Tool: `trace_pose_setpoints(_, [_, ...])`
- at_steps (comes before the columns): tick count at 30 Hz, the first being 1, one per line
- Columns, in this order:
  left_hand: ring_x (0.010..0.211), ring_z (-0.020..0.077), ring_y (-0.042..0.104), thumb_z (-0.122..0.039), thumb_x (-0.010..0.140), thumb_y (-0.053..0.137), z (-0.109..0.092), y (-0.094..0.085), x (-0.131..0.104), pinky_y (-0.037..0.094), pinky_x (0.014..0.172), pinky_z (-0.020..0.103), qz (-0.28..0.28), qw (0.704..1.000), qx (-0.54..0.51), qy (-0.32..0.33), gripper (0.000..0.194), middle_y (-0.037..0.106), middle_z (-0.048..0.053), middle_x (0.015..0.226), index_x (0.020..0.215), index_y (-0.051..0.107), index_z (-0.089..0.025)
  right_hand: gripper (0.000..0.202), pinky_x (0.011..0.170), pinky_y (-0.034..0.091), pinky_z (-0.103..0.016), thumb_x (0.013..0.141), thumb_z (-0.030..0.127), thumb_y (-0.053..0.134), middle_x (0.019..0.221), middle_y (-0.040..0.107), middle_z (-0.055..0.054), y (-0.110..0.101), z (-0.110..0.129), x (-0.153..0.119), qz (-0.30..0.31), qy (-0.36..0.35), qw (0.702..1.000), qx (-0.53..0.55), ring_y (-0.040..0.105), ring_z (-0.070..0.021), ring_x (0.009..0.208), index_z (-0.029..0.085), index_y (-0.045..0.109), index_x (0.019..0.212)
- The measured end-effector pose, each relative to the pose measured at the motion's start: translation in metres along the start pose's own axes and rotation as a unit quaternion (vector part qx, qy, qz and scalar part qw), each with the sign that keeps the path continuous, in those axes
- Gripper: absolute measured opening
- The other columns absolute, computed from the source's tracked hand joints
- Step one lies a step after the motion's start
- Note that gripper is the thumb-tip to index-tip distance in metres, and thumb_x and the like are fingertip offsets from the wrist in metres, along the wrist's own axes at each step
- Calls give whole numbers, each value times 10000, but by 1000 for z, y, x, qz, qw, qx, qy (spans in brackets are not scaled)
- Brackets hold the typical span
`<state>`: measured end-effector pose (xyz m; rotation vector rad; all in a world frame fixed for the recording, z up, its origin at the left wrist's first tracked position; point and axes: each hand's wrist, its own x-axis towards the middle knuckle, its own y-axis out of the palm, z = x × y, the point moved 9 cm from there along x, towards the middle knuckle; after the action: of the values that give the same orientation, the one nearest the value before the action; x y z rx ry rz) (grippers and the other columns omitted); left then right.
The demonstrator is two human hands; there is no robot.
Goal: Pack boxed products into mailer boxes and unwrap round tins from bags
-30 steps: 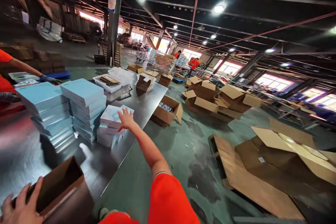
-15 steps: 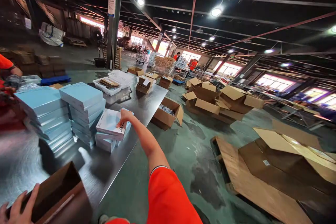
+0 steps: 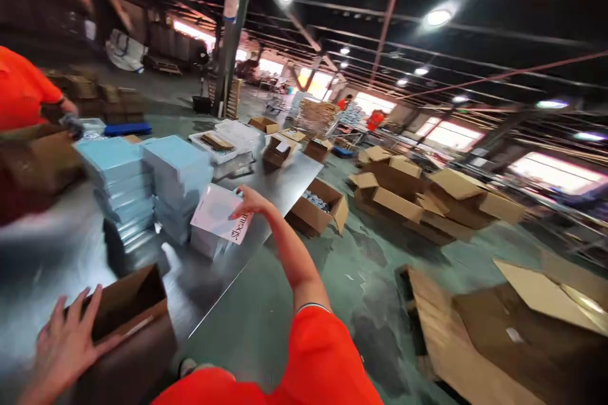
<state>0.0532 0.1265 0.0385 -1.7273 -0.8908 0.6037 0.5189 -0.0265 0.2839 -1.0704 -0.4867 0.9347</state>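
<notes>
My right hand point(image 3: 250, 200) grips the far edge of a flat white box point(image 3: 221, 213) and tilts it up off a short stack of white boxes point(image 3: 208, 243) on the metal table point(image 3: 42, 278). My left hand point(image 3: 66, 342) rests flat, fingers spread, on the near wall of an open brown cardboard carton point(image 3: 126, 329) at the table's near edge. Two taller stacks of light blue boxes point(image 3: 175, 183) stand just left of the white stack.
A person in an orange shirt point(image 3: 23, 92) works at the table's far left. White baskets point(image 3: 213, 142) and small cartons point(image 3: 278, 152) sit at the far end. Open cardboard boxes point(image 3: 318, 205) and flattened cardboard point(image 3: 475, 335) cover the green floor on the right.
My right hand reached the top white box, closed on it and lifted it tilted toward me. My left hand slid further onto the brown carton. The view shifted.
</notes>
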Motion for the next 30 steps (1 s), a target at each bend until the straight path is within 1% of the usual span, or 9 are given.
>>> trace_pose_setpoints(3, [1674,433,382,-585,876,621,-1,-22,-8,395,1330,630,-89,970,-226,-26,794,627,187,1626,1582,595,-223,975,1071,567,-429,636,495,1045,1357,690,-102,29,44,-33,-55,-135,988,44,687,-306,1226,172,653,1468])
trace_pose_setpoints(7, [1404,323,645,-379,957,512,37,-27,-22,470,1298,527,-210,862,-399,-232,539,670,214,1432,1414,659,-134,997,1011,572,-435,730,653,973,1332,656,-109,98,106,-60,-97,-248,949,170,651,-306,1185,184,554,1504])
trace_pose_setpoints(12, [1156,252,717,-320,872,670,44,-4,-24,576,1150,472,-232,735,-587,-248,540,730,127,1222,1386,620,-162,939,1022,538,-443,821,716,896,1342,679,-166,206,179,-66,13,-338,937,87,646,-351,1205,150,569,1496])
trace_pose_setpoints(16, [1101,226,720,-324,762,780,45,5,-25,569,1112,438,-255,666,-656,-246,582,739,71,1139,1313,628,-215,846,1045,519,-487,901,680,845,1406,690,-238,263,183,-69,96,-363,923,-81,653,-396,1254,119,631,1497])
trace_pose_setpoints(18, [1106,217,715,-330,767,772,48,7,-26,559,1107,418,-256,672,-644,-260,504,741,64,1128,1244,647,-225,815,1079,513,-510,928,633,829,1471,672,-253,275,173,-72,104,-369,919,-94,642,-407,1309,130,627,1537])
trace_pose_setpoints(21, [1085,214,699,-361,775,787,55,5,-30,563,1054,393,-259,699,-604,-282,395,731,59,1104,1123,660,-222,745,1103,521,-530,944,534,800,1491,667,-249,264,146,-64,46,-320,946,-21,625,-403,1373,154,617,1559])
trace_pose_setpoints(24, [929,214,685,-447,752,837,56,1,-28,567,920,364,-234,727,-578,-288,335,706,32,921,902,650,-213,499,924,598,-453,954,449,717,1110,778,-154,258,102,-43,34,-162,980,106,736,-321,1064,156,708,1358])
trace_pose_setpoints(28, [751,198,634,-529,767,829,17,2,2,493,732,308,-36,889,-418,-185,375,665,11,713,703,638,-213,218,704,577,-303,810,316,822,694,674,25,310,106,-39,196,-101,963,154,691,-204,714,201,737,974])
trace_pose_setpoints(30, [705,193,619,-516,733,863,0,5,13,443,685,293,39,927,-348,-136,380,648,1,644,646,654,-211,210,685,547,-277,709,202,890,642,659,40,332,121,-37,221,-108,962,117,657,-174,662,204,706,810])
